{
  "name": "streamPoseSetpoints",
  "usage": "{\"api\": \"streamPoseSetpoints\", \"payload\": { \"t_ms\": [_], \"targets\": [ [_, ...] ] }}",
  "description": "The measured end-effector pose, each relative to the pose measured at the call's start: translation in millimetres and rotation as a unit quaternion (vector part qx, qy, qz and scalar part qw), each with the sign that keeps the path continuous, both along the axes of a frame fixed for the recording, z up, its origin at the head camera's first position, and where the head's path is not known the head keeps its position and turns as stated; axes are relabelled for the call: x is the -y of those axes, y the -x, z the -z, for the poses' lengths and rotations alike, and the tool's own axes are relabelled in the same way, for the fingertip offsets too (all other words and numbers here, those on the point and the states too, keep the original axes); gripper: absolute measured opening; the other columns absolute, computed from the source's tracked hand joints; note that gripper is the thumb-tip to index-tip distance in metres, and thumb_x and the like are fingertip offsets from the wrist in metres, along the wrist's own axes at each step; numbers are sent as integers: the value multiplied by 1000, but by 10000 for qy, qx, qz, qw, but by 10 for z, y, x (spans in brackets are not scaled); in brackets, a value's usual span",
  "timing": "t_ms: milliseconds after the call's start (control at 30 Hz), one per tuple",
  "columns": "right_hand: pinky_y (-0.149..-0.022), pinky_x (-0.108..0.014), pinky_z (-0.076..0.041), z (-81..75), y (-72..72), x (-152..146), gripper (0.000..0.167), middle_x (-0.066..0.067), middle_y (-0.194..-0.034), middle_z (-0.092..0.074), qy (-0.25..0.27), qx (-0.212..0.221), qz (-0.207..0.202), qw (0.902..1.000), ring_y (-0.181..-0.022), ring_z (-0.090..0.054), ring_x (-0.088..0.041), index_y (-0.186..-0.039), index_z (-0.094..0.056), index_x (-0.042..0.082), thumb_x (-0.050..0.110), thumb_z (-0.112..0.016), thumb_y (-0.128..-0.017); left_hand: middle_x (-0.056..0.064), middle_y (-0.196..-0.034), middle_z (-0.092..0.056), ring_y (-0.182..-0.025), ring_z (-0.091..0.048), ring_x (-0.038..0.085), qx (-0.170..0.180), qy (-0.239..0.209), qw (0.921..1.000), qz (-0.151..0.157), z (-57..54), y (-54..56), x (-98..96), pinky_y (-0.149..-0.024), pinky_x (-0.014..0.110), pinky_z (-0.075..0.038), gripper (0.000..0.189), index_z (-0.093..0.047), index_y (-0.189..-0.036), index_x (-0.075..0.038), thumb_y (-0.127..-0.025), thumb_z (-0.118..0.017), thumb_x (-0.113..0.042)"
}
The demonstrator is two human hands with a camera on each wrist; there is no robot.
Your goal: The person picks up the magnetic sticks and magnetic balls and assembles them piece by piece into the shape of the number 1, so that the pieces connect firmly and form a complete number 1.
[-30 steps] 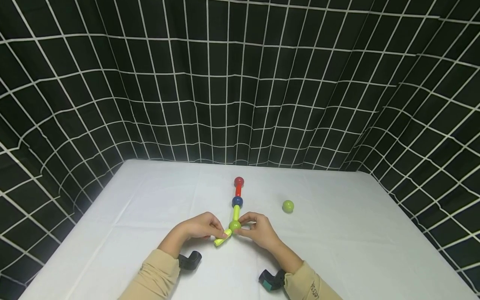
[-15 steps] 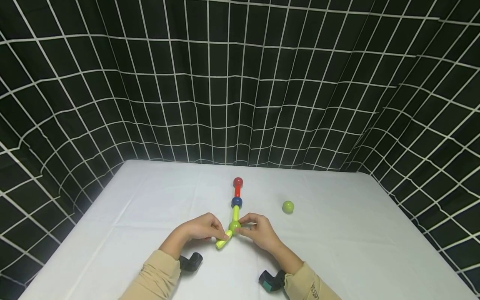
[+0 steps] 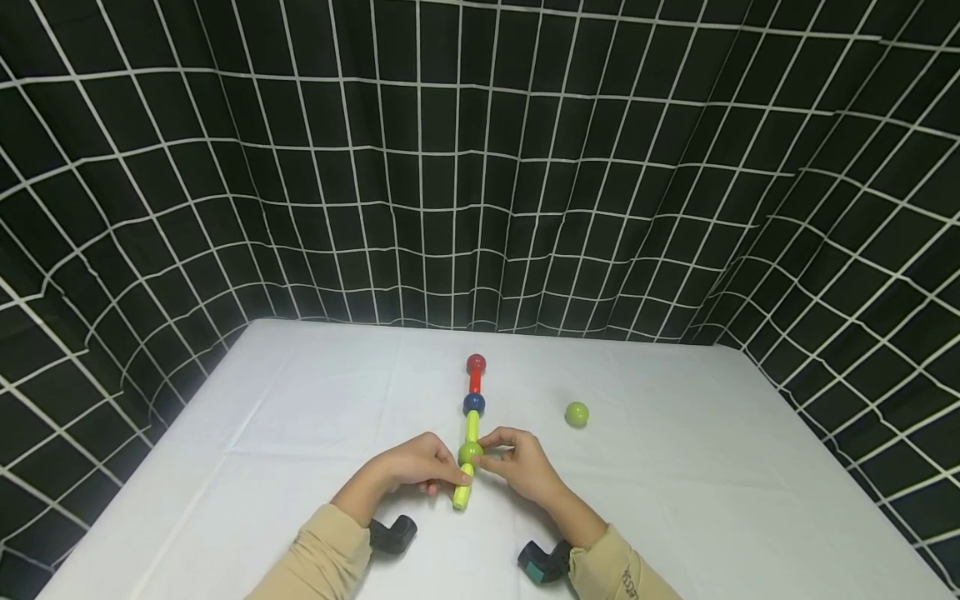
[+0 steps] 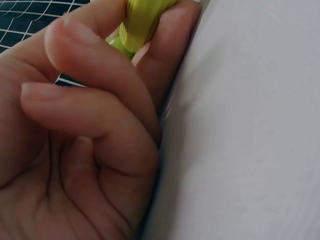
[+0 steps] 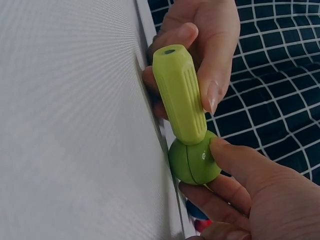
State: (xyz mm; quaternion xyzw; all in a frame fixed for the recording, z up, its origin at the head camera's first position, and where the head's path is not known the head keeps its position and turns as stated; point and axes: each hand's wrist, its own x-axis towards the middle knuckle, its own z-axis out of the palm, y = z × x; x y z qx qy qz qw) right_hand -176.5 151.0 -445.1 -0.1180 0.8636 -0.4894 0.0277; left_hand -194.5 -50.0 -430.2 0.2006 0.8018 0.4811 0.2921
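Note:
My left hand [image 3: 422,463] pinches a yellow-green ribbed rod [image 5: 180,95] between thumb and fingers. One end of that rod sits against a green ball [image 5: 192,160], which my right hand [image 3: 521,462] grips with its thumb and fingertips. Beyond the ball, a second yellow-green rod [image 3: 472,427] runs to a blue ball [image 3: 474,403], then a red rod [image 3: 476,381] and a red ball [image 3: 476,362], all in one nearly straight line on the white cloth. The near rod's free end shows a dark round spot in the right wrist view.
A loose green ball [image 3: 577,414] lies to the right of the chain on the white-covered table [image 3: 675,467]. Black curtains [image 3: 480,167] with a white grid stand around the back and sides. Dark devices [image 3: 393,534] are strapped at both wrists.
My left hand has shifted right and swung the near rod from a slant into line with the chain. The right hand stays in place on the green ball.

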Motion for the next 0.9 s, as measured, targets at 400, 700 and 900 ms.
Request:
{"api": "streamPoseSetpoints", "payload": {
  "t_ms": [400, 700, 900],
  "targets": [
    [-40, -14, -25, -1, -21, -11, 25, -14, -104, -67, 48, -68, -3, 10000, -37, -28, 4, -99, -66, 3, 18, -72, -80, -2, -54, -64, -38, -40, 2, 339, -462, 9983, -122, 25, -52, -100, -40, 14, -31, 27, -70, -72, 3, -80, -71, -23],
    [-42, -14, -24, -246, -168, 73, 21, -20, -99, -67, 37, -126, 41, 9999, -37, -20, 7, -98, -65, -4, 7, -70, -80, -3, -52, -62, -38, -40, 2, 352, -369, 9986, -152, 31, -51, -100, -40, 14, -31, 27, -70, -71, 2, -79, -71, -24],
    [-41, -15, -23, -189, -131, 55, 23, -16, -93, -68, 41, -228, 8, 9997, -39, -22, 8, -99, -66, -2, 10, -71, -80, -4, -50, -61, -38, -42, 3, 321, -320, 9989, -138, 10, -55, -95, -40, 14, -32, 27, -70, -71, 2, -79, -71, -23]
  ]
}}
